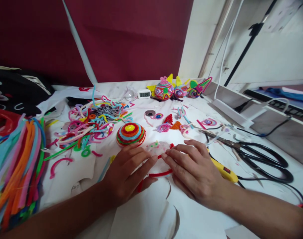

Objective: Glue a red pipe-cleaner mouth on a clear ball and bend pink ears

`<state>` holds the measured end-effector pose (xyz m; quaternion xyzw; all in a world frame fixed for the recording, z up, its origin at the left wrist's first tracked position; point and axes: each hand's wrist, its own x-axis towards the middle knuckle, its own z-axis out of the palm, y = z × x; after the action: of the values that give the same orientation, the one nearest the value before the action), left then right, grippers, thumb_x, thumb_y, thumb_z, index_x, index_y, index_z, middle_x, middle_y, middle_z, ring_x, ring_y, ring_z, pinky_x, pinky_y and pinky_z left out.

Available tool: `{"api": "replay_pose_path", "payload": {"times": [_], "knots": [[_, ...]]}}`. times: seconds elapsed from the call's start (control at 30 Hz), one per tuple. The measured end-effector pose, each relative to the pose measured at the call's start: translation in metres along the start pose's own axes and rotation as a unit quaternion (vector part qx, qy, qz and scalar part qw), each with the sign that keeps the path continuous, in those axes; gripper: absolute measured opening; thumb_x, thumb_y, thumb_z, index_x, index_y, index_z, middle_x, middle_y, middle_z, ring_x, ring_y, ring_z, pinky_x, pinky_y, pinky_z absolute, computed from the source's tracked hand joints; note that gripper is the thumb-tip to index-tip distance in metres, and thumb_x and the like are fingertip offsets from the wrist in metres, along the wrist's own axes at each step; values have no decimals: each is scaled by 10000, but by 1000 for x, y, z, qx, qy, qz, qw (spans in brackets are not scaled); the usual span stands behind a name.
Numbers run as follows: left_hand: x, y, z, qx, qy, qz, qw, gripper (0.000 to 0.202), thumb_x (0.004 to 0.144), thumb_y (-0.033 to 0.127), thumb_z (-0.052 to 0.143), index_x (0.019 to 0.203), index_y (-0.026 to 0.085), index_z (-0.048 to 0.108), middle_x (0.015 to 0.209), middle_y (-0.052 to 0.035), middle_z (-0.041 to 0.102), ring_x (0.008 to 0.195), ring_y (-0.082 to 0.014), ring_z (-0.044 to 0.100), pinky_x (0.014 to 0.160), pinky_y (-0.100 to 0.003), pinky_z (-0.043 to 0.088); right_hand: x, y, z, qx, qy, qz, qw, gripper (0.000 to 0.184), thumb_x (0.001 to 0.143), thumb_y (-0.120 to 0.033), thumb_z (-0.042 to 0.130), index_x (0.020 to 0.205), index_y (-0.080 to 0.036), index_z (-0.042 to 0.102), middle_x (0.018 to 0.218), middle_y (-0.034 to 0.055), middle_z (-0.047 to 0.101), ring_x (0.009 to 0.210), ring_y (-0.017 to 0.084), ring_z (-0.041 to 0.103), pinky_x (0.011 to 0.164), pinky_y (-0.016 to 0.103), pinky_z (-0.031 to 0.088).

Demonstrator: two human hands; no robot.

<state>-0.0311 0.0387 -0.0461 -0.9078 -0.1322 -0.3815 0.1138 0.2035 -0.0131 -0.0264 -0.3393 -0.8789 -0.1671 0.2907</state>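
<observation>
While both hands work close together, fingers lowered and fingertips nearly meeting, a red chenille stem (pixel 160 174) lies between them; the left hand (pixel 131 167) and right hand (pixel 193 167) both have fingertips on red fuzz, though whether the thumbs pinch it from below is hidden. Just beyond the fingertips sits a clear plastic dome (pixel 158 146), with the red stem at its near side. The stem's visible loose stretch runs crosswise, its long axis left to right and tilted slightly away at the right, where it meets the right hand's fingers, the nearer ones; its left end points toward the left thumb. A striped half-ball (pixel 130 134) stands beyond the left hand, and black-handled scissors (pixel 237 145) lie to the right.
</observation>
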Motion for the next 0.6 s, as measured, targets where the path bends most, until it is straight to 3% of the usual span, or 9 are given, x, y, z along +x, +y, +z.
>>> {"api": "replay_pose_path", "payload": {"times": [0.6], "knots": [[7,3,3,9,2,8,1000,406,802,196,689,1169,55,586,1070,-158,651,1092,-282,576,965,-504,482,1,-8,2,-56,13,-8,998,305,937,-104,454,1205,-49,588,1156,123,666,1071,277,549,953,515,362]]}}
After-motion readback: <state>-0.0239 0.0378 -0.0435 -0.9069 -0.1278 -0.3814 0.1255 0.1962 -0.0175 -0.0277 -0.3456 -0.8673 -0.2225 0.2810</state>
